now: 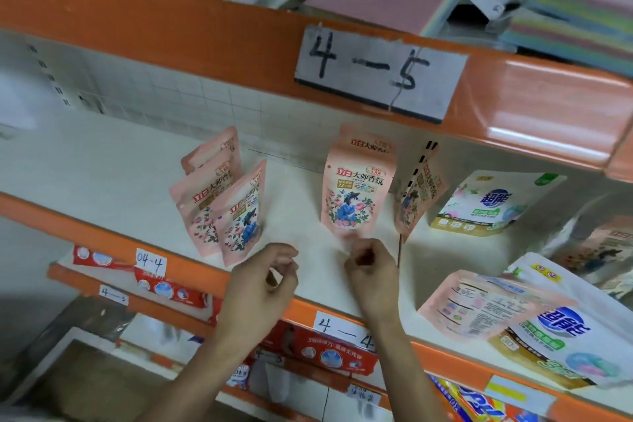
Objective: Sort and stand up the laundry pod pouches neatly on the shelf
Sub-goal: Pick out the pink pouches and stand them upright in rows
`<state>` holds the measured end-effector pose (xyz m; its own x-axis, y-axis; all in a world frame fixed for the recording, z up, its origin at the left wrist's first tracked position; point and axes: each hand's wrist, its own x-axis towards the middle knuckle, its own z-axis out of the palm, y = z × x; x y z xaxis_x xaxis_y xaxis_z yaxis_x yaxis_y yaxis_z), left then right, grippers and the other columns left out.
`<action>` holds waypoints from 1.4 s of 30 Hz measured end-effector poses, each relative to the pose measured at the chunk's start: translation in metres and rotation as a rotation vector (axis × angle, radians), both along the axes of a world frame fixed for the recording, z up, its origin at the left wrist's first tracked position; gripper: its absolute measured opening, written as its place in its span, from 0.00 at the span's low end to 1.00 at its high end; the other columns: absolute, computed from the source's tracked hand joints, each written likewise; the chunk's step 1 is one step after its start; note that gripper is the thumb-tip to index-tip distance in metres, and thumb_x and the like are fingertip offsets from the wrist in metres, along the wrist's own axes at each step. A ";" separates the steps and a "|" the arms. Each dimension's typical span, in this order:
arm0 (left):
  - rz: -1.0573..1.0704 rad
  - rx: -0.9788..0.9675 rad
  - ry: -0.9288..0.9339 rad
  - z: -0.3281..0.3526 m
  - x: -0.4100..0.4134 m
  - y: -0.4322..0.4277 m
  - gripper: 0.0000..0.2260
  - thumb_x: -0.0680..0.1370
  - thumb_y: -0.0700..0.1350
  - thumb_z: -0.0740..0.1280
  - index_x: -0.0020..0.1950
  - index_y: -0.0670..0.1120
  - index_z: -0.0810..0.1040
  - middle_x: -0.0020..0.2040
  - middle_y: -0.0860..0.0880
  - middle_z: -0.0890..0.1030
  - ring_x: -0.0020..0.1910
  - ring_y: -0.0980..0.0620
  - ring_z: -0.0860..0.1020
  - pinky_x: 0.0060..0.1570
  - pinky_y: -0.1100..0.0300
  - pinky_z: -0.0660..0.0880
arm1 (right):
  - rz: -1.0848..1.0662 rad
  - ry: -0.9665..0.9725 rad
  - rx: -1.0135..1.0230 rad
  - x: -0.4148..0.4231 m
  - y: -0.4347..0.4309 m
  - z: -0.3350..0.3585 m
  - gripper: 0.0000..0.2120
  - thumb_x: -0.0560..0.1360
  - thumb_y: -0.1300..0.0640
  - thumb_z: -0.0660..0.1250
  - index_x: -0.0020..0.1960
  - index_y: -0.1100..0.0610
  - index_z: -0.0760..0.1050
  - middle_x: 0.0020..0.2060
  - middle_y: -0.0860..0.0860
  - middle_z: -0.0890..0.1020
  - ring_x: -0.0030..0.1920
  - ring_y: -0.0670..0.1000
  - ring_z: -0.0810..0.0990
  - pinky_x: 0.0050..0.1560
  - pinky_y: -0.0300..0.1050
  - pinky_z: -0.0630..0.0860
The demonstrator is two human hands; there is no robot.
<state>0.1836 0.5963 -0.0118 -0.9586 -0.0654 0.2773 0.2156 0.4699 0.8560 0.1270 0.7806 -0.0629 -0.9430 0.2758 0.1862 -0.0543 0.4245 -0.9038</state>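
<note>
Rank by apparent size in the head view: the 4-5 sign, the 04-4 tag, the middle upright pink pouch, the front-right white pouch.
1. 4-5 sign and front-right white pouch: largest, too alike to rank; the pouch is nearer and partly covered.
2. Middle upright pink pouch.
3. 04-4 tag, smallest.

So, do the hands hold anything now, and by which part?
The left hand holds nothing. The right hand meets the bottom edge of the middle pink pouch; whether it pinches it cannot be told.

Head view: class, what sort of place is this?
Probably a shop or stockroom: orange shelves carrying handwritten labels such as 4-5, and several identical pink pouches stood up as stock.
</note>
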 end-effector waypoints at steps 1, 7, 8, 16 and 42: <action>0.074 0.006 0.048 0.002 0.010 -0.006 0.07 0.73 0.46 0.65 0.49 0.51 0.79 0.41 0.56 0.82 0.43 0.59 0.79 0.38 0.71 0.73 | 0.061 -0.011 -0.010 0.002 -0.004 0.001 0.09 0.69 0.69 0.67 0.42 0.56 0.75 0.36 0.46 0.80 0.37 0.45 0.76 0.38 0.28 0.69; 0.475 0.111 0.103 -0.005 0.008 -0.050 0.08 0.75 0.40 0.69 0.46 0.50 0.72 0.40 0.53 0.77 0.38 0.57 0.75 0.37 0.66 0.72 | 0.412 -0.100 -0.069 -0.002 -0.033 0.009 0.14 0.71 0.70 0.65 0.43 0.51 0.76 0.39 0.48 0.80 0.41 0.43 0.77 0.45 0.31 0.73; 0.498 0.133 0.085 -0.007 0.004 -0.057 0.08 0.75 0.41 0.70 0.45 0.49 0.71 0.40 0.52 0.76 0.38 0.55 0.75 0.37 0.64 0.72 | 0.443 -0.108 -0.072 -0.005 -0.039 0.011 0.13 0.73 0.70 0.65 0.44 0.51 0.76 0.40 0.48 0.80 0.42 0.43 0.78 0.46 0.30 0.73; 0.412 0.071 -0.052 -0.018 -0.017 -0.112 0.12 0.73 0.40 0.73 0.50 0.46 0.71 0.46 0.49 0.75 0.45 0.50 0.75 0.40 0.61 0.72 | 0.530 -0.101 -0.092 -0.036 -0.082 0.029 0.16 0.74 0.69 0.67 0.58 0.55 0.71 0.52 0.49 0.76 0.52 0.48 0.74 0.46 0.27 0.70; 0.090 -0.066 -0.161 -0.029 -0.054 -0.133 0.13 0.75 0.46 0.71 0.59 0.47 0.78 0.48 0.53 0.83 0.45 0.62 0.79 0.38 0.67 0.71 | 0.483 -0.176 -0.289 -0.008 -0.054 0.031 0.15 0.78 0.67 0.64 0.63 0.58 0.72 0.59 0.47 0.81 0.59 0.46 0.80 0.56 0.39 0.77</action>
